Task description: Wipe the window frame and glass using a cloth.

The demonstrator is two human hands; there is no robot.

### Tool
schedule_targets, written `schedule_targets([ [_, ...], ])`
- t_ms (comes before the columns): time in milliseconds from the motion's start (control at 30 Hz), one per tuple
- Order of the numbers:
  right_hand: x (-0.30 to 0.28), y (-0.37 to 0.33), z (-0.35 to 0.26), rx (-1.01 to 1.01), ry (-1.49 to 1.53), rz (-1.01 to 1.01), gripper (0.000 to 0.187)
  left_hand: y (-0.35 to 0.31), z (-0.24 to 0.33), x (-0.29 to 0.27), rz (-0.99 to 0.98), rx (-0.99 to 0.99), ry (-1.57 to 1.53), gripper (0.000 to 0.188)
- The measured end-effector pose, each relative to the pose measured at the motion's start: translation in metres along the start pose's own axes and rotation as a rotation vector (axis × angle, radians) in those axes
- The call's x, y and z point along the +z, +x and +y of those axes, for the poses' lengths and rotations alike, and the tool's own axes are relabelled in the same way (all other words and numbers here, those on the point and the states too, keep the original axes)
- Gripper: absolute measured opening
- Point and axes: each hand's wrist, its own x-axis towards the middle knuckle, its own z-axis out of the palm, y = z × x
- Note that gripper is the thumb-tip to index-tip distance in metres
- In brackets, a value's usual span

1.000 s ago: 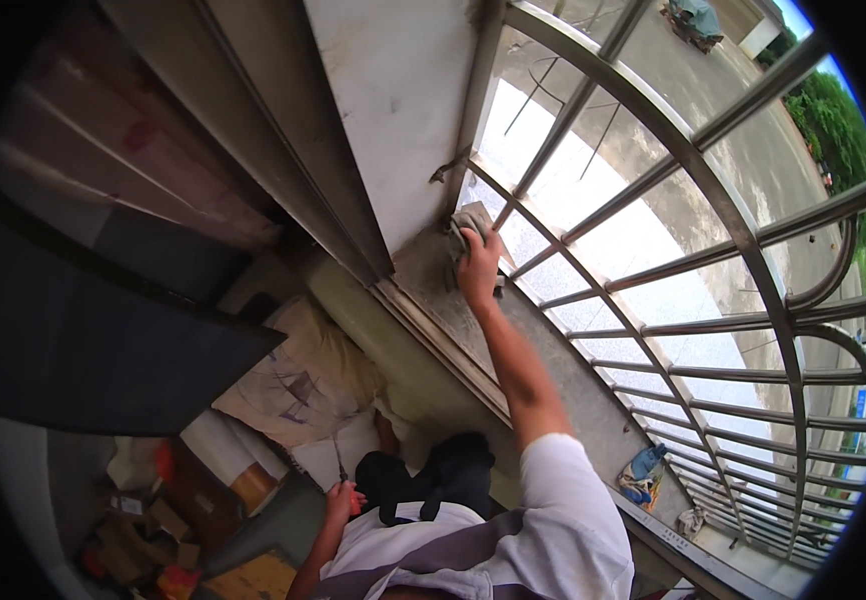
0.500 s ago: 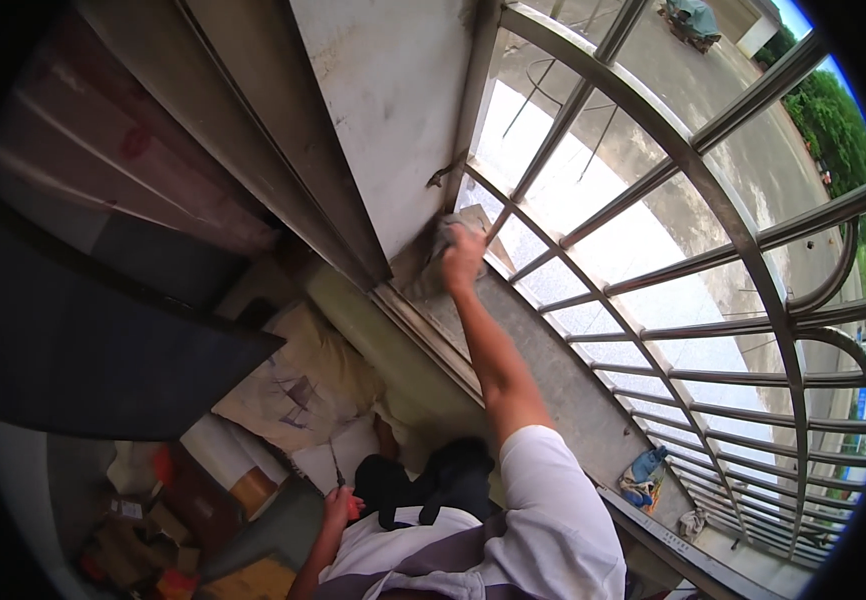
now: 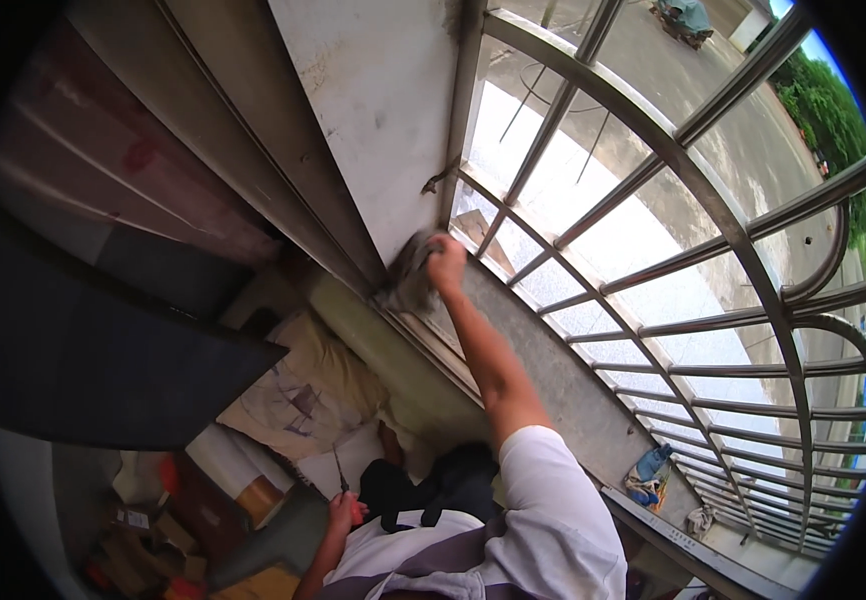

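Note:
My right hand (image 3: 446, 262) is closed on a grey rag (image 3: 413, 268), pressed into the corner where the white wall (image 3: 373, 130) meets the window sill (image 3: 543, 360). The rag is smeared by motion. Lower down, by my lap, my left hand (image 3: 341, 515) is closed round the red handle of a thin-shafted tool (image 3: 342, 472). Its dark, narrow shaft points up and away from me; I cannot make out its exact kind. Beside that shaft lies a beige printed cushion or bag (image 3: 298, 395).
Curved metal window bars (image 3: 653, 370) close off the right side. Along the sill lie a blue cloth bundle (image 3: 648, 475) and a pale crumpled rag (image 3: 700, 520). A dark panel (image 3: 103, 340) juts in from the left, above cardboard boxes (image 3: 143, 545).
My right hand and the rag have moved left and slightly nearer, from beside the bars to the wall's bottom corner. My left hand keeps its hold on the red-handled tool.

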Motion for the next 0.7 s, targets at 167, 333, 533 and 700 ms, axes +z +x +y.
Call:
schedule_targets([
  [167,-0.049,-0.022,-0.055,0.232,0.235,0.419,0.028,0.000,0.001,0.004,0.011,0.055,-0.014,0.030],
  [333,-0.094,-0.101,-0.043,0.195,0.265,-0.061,0.027,0.003,0.012,0.010,-0.034,0.043,0.014,0.030],
  [533,-0.124,-0.141,-0.009,0.459,0.302,0.008,0.029,0.006,0.012,0.012,-0.026,0.042,0.018,0.029],
  [700,-0.111,-0.097,0.027,0.182,-0.121,-0.306,0.036,0.009,0.016,0.014,-0.069,0.038,0.070,0.029],
])
